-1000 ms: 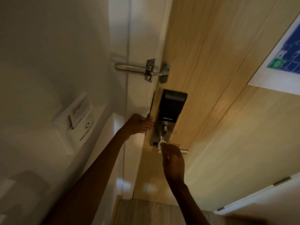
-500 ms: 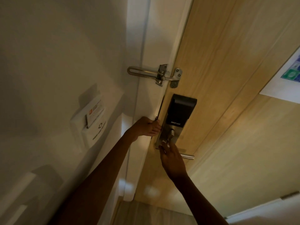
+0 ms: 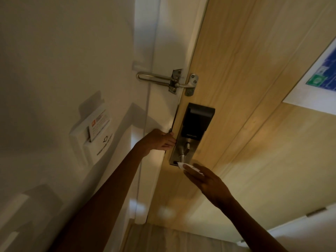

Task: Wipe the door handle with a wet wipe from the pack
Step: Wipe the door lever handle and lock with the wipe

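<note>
the right hand [image 3: 209, 180] holds a small white wipe [image 3: 189, 167] under its fingers [image 3: 192, 174], which are nearly straight and only loosely bent around it. the wipe sticks out past the fingertips and touches the low end of the lock plate [image 3: 181, 151], at the root of the handle [image 3: 182, 158]. the rest of the handle is hidden by the hand, so i cannot tell which way its long axis points. the left hand [image 3: 160, 141] grips the door edge [image 3: 175, 117], fingers curled, just left of the plate.
</note>
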Motion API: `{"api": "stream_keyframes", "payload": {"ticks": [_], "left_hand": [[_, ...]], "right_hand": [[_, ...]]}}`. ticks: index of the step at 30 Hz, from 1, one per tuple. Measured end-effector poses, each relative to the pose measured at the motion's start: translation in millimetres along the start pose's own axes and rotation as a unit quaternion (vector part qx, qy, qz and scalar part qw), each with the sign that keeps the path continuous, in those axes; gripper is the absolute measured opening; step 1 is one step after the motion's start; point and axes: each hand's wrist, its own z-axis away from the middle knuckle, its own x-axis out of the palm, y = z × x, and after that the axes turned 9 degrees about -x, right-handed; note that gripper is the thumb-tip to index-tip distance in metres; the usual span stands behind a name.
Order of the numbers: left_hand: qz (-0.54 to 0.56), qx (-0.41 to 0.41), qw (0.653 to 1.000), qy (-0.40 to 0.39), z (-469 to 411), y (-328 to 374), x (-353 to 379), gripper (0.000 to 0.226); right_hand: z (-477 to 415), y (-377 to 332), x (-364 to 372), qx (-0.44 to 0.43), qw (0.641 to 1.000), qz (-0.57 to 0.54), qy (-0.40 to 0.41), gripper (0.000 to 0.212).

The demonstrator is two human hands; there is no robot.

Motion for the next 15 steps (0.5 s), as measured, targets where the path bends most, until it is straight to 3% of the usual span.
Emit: {"api": "stream_keyframes", "payload": {"ticks": [3,7,12,15], "left_hand": [[-0.020,0.011,1.000,0.013,-0.6,-2.9,-2.0,0.039],[0.010,0.007,1.000,-0.012,-4.2,-5.7,-1.8,0.032],[-0.001,0.010,1.000,-0.013,-1.1,-4.4,-1.7,0.036],[0.001,0.002,1.000,-0.030,-0.9,-4.9,-2.1,0.033]], "right_hand": [[25.2,9.4,-2.9,0.001,0.999,0.020,0.029,0.080],[58.1,12.7,-5.3,0.088,0.993,0.012,0.076,0.091],[57.8,-6.3,13.5,0.166,0.980,-0.026,0.105,0.083],[21.4,-28.9,25.0,0.180,0.975,-0.016,0.131,0.066]]}}
